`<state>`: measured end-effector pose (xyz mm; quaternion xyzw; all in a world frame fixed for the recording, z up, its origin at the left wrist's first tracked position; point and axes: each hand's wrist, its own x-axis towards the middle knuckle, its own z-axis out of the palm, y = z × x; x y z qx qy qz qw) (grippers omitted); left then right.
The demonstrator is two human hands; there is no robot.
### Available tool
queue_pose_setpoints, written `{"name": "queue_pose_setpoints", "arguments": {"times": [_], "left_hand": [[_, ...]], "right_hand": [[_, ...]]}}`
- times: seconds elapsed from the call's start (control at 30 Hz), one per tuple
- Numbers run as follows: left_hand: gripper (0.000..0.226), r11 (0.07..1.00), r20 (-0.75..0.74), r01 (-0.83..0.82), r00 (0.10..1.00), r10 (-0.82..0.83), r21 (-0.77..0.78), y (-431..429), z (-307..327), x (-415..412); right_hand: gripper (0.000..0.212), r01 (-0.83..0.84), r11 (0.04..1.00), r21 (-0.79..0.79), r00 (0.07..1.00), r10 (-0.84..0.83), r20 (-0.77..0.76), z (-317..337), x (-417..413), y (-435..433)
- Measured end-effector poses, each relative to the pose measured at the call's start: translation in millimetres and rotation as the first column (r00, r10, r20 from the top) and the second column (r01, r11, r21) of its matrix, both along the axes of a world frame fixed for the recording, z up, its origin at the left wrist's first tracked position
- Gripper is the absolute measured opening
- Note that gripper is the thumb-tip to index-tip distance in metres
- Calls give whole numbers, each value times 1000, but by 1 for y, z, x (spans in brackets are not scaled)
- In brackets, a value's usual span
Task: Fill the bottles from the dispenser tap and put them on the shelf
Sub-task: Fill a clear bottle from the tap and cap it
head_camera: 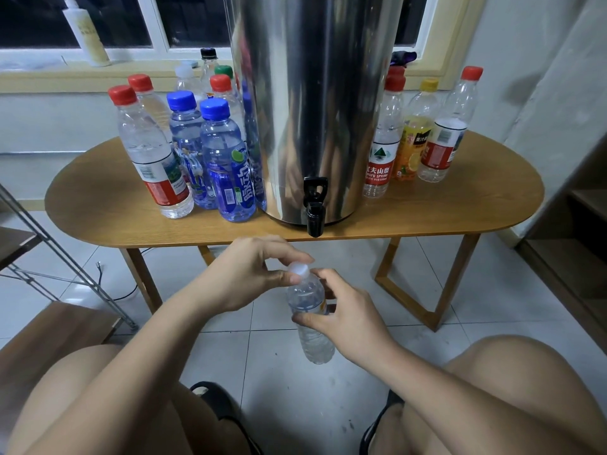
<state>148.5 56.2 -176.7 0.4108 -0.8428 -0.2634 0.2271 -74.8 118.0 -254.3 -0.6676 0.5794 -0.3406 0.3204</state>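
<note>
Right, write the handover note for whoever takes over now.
Left hand pinches the white cap; right hand grips the small bottle, below and in front of the tap.
Cap going on or off: cannot tell.
Capped bottles stand on the table either side of the dispenser; those on the left look filled, those on the right empty.
None seen on a shelf yet. Left: fill the rest, shelve all.

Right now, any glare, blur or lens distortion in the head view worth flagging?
Head view: wide-angle distortion tilts the wall edge at right; the steel dispenser carries streaky reflections but no blown-out glare; the held bottle looks sharp, no evident motion blur; light is soft indoor, the window dark.
</note>
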Motion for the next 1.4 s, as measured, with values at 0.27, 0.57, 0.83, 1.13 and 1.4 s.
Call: {"name": "queue_pose_setpoints", "arguments": {"times": [0.27,0.57,0.83,1.13,1.4], "left_hand": [[42,985,-2,-132,991,132,-107,7,0,-7],[25,991,25,-29,999,32,-128,10,3,-13],[34,996,-114,-63,992,57,-55,14,0,-12],[35,976,-218,-184,954,205,114,10,-26,2],[68,944,-77,-102,988,133,314,26,-62,-14]], "right_hand": [[70,-19,1000,0,1000,19,-14,2,3,-1],[71,-5,1000,-9,1000,5,-4,3,-1,0],[68,-2,1000,-5,1000,2,21,9,-6,2],[60,37,999,-20,995,-35,93,21,-13,3],[67,77,995,-58,990,-69,123,26,-16,4]]}}
